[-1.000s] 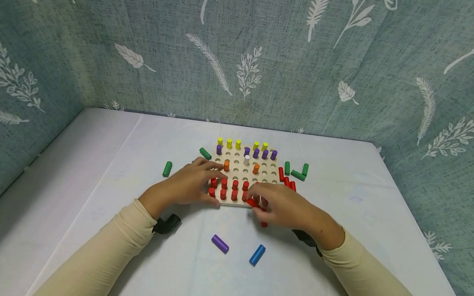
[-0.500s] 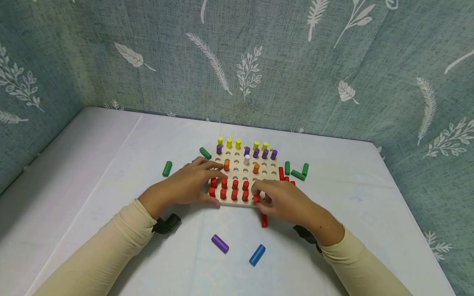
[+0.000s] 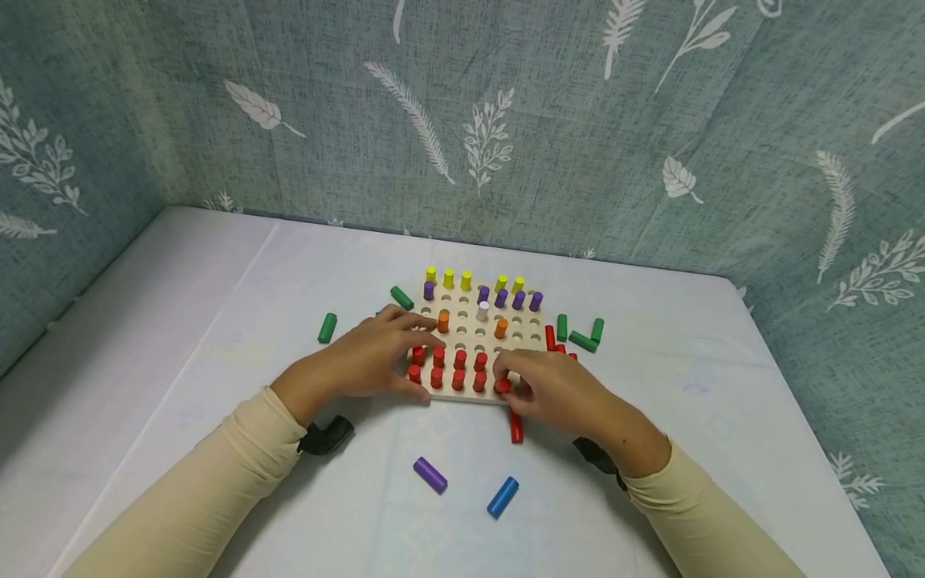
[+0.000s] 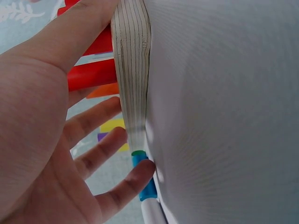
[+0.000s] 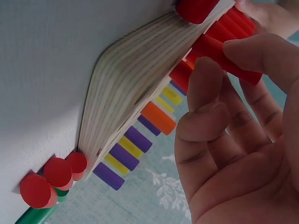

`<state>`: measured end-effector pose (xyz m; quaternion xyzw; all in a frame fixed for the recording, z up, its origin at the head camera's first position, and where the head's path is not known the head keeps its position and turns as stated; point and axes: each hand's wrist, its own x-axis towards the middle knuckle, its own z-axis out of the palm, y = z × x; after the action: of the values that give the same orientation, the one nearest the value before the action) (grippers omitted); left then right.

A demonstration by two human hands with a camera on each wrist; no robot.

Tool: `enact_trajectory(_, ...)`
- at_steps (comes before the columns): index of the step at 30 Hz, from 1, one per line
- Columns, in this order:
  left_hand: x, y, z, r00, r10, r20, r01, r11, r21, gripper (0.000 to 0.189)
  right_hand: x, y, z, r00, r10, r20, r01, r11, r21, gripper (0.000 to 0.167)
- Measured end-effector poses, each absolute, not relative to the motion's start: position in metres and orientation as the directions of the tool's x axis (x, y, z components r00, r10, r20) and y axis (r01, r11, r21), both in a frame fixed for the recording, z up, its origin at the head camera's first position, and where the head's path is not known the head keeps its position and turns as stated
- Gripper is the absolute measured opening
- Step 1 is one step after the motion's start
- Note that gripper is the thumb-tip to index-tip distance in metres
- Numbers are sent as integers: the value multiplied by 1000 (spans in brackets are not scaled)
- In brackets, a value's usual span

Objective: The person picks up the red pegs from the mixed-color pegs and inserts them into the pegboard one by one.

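A wooden pegboard (image 3: 462, 396) with rows of holes lies on the table. My left hand (image 3: 372, 357) rests at its left side, thumb by the front left corner and fingers spread, as the left wrist view also shows. Between thumb and index finger, my right hand (image 3: 560, 389) pinches a red peg (image 5: 217, 50), upright at the front row of the board. Two rows of red pegs (image 3: 458, 379) stand to its left. Farther back are orange pegs (image 3: 501, 327), a white peg (image 3: 482, 311), purple pegs (image 3: 519, 300) and yellow pegs (image 3: 466, 280).
Loose green pegs (image 3: 582, 341) and red pegs (image 3: 551, 338) lie right of the board, with more green pegs (image 3: 328, 327) on the left. A red peg (image 3: 516, 427), a purple peg (image 3: 430, 475) and a blue peg (image 3: 503, 497) lie in front. A patterned cloth (image 3: 462, 120) hangs behind.
My right hand has brought the red peg from a tilted pose at the board's front edge to upright in the front row. My left hand stays in place.
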<state>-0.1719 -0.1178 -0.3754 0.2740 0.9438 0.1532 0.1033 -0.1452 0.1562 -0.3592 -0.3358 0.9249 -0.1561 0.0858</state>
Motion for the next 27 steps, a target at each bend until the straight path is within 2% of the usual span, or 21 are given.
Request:
enact_trajectory(14, -172, -119, -375, -825, 554, -110, 489, 798, 353, 75, -147, 156, -361, -768, -636, -80, -571, 735, -364, 22)
enact_trajectory(27, -172, -119, -376, -823, 558, -108, 494, 796, 350, 75, -148, 157, -363, -763, -644, -52, -584, 722, -371, 24)
